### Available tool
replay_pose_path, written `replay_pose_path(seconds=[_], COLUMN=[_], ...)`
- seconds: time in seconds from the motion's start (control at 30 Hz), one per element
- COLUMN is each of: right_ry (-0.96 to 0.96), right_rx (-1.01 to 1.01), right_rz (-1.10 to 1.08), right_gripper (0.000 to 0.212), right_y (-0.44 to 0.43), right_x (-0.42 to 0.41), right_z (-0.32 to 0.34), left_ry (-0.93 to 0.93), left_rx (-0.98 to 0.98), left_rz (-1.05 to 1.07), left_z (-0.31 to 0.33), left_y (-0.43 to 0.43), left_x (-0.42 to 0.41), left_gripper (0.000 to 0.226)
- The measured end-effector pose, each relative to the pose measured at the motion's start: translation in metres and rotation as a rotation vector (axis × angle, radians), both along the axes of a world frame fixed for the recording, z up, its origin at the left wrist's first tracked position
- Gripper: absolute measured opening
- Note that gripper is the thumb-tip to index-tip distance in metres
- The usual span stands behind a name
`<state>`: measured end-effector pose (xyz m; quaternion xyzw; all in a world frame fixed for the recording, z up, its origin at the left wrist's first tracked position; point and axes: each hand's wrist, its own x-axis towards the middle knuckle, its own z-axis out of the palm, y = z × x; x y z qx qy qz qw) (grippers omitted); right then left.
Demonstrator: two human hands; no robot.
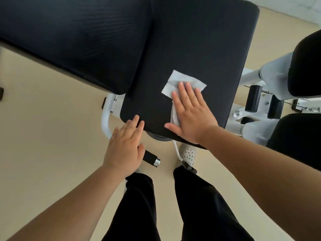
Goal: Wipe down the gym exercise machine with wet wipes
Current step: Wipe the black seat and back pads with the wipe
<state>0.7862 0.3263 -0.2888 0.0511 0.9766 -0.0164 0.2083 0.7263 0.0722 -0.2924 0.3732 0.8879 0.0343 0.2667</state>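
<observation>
- The right hand [191,115] lies flat on the black seat pad [182,54], its fingers [187,91] spread and extended, pressing the white wet wipe [180,80] down rather than gripping it.
- The wipe sits near the pad's 6 o'clock end, part of it bunched under the palm and the rest spread out toward 12 o'clock.
- The left hand [125,146] is open and holds nothing; its fingertips touch the pad's edge at about 7 o'clock, seemingly to steady it.
- Risk: with only flat pressure, the wipe could fold or slip out from under the palm during a stroke, leaving bare skin on the pad.
- Risk: the backrest pad [73,35] at 10 o'clock and the seam between the pads look easy to miss.
- Risk: a stroke toward 6 o'clock could push the wipe off the edge onto the floor [43,136].
</observation>
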Motion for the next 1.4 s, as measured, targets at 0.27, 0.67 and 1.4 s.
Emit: replay_pose_path(seconds=[0.27, 0.67, 1.4], right_ry=[0.025, -0.015, 0.383], right_rx=[0.016, 0.182, 0.069], right_rz=[-0.1, -0.372, -0.141], right_gripper=[0.103, 0.112, 0.052], right_y=[-0.067, -0.041, -0.057], right_x=[-0.03, 0.0, -0.035], right_z=[-0.011, 0.002, -0.018], left_ry=[0.046, -0.018, -0.072], left_rx=[0.02, 0.058, 0.12], left_rz=[0.083, 0.017, -0.06], left_z=[-0.023, -0.02, -0.03], left_y=[-0.045, -0.058, -0.057], left_x=[0.0, -0.022, -0.037], left_gripper=[0.081, 0.114, 0.103])
